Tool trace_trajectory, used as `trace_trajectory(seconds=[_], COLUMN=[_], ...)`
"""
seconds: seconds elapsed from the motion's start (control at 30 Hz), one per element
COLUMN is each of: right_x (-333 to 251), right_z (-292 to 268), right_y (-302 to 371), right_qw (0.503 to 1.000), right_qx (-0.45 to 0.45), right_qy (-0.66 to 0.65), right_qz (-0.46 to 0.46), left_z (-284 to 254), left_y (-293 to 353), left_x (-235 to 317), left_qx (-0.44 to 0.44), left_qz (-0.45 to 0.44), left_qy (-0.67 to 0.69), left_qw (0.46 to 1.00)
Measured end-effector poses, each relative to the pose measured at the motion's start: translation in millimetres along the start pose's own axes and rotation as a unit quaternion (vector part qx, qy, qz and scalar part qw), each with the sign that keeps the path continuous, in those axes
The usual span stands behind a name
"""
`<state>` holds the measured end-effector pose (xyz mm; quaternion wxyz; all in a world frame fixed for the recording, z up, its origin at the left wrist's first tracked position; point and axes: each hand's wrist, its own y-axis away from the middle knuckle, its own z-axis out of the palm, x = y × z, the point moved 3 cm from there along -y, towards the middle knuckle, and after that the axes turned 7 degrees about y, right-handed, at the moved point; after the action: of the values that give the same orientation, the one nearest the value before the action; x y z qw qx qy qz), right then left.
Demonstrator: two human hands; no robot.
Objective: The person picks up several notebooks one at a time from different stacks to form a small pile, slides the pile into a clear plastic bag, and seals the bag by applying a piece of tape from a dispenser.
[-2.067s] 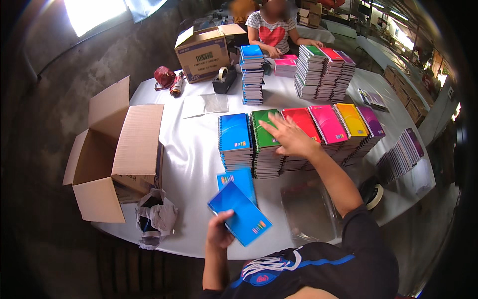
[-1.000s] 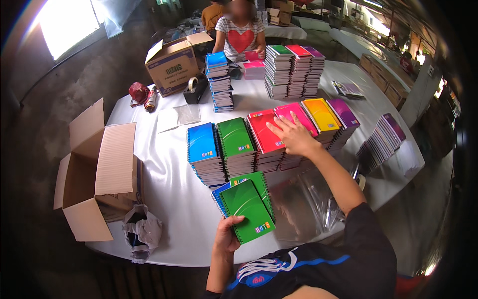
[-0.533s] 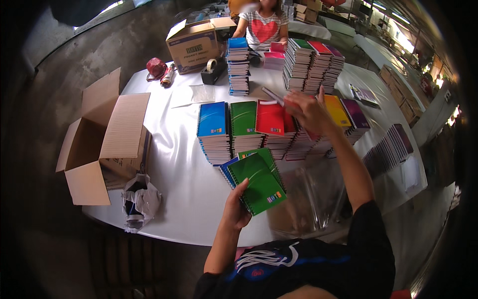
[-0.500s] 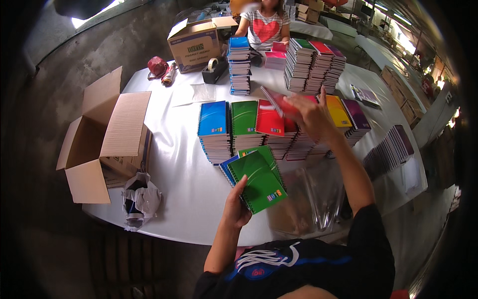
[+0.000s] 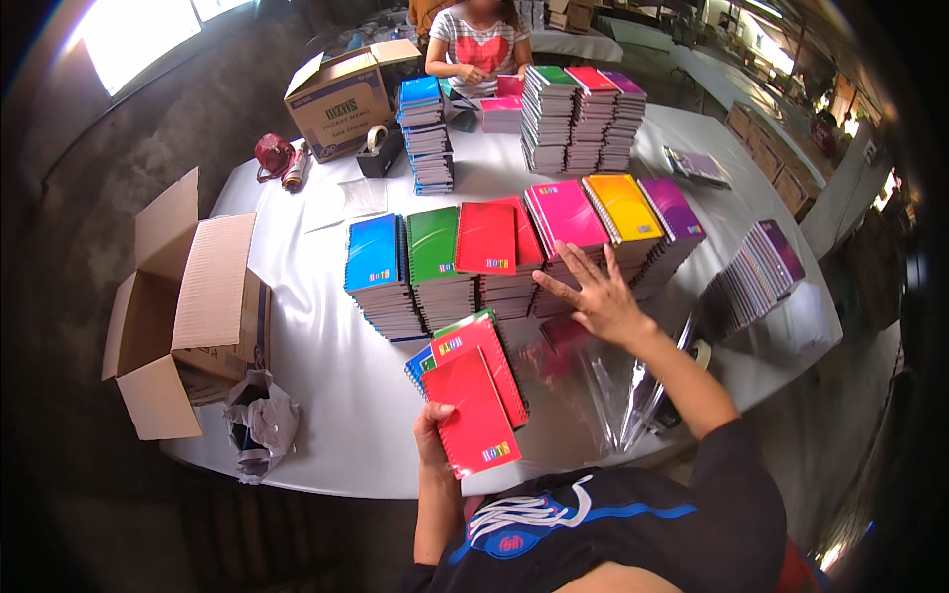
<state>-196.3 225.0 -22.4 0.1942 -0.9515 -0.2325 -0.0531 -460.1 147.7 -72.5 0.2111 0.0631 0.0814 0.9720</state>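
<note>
My left hand (image 5: 434, 433) grips a fanned bunch of spiral notebooks (image 5: 473, 410), with red ones on top and green and blue edges showing behind. My right hand (image 5: 605, 301) has its fingers spread and holds nothing, just in front of the pink notebook stack (image 5: 566, 211). A row of tall stacks runs across the table: blue (image 5: 373, 253), green (image 5: 433, 243), red (image 5: 487, 237), pink, yellow (image 5: 624, 208) and purple (image 5: 673, 208). On the red stack the top notebooks lie askew.
An open cardboard box (image 5: 213, 287) and a plastic bag (image 5: 259, 420) sit at the left. Clear plastic sheets (image 5: 603, 395) lie by my right forearm. Tilted purple notebooks (image 5: 756, 277) stand at right. Behind are more stacks (image 5: 425, 133), a tape dispenser (image 5: 381, 150), another box (image 5: 341, 104) and a person (image 5: 481, 49).
The red notebook my right hand held is now among those in my left hand, covering the green ones. My right hand has let go and come nearer, and the view has shifted.
</note>
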Motion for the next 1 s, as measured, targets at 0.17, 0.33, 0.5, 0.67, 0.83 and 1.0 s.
trace_trajectory(seconds=[0.17,0.33,0.5,0.67,0.83,1.0], right_x=[-28,-47,-43,-17,42,87], right_z=[21,108,110,-4,-103,-58], right_y=[13,105,109,44,-62,-166], right_qw=[0.990,0.962,0.974,0.974,0.956,0.979], right_qx=[0.090,-0.229,-0.143,-0.113,-0.009,-0.149], right_qy=[-0.105,-0.075,-0.159,-0.153,-0.293,-0.101], right_qz=[-0.006,0.130,0.074,0.123,-0.015,-0.096], left_z=[-12,-31,-30,-31,-33,-21], left_y=[14,22,22,22,18,4], left_x=[-2,-6,-8,-6,-3,-9], left_qx=[0.022,0.045,0.063,0.047,0.040,0.018], left_qz=[0.016,0.029,0.029,0.016,-0.003,-0.039], left_qy=[-0.024,-0.003,-0.026,-0.051,-0.073,-0.054], left_qw=[0.999,0.999,0.997,0.997,0.996,0.998])
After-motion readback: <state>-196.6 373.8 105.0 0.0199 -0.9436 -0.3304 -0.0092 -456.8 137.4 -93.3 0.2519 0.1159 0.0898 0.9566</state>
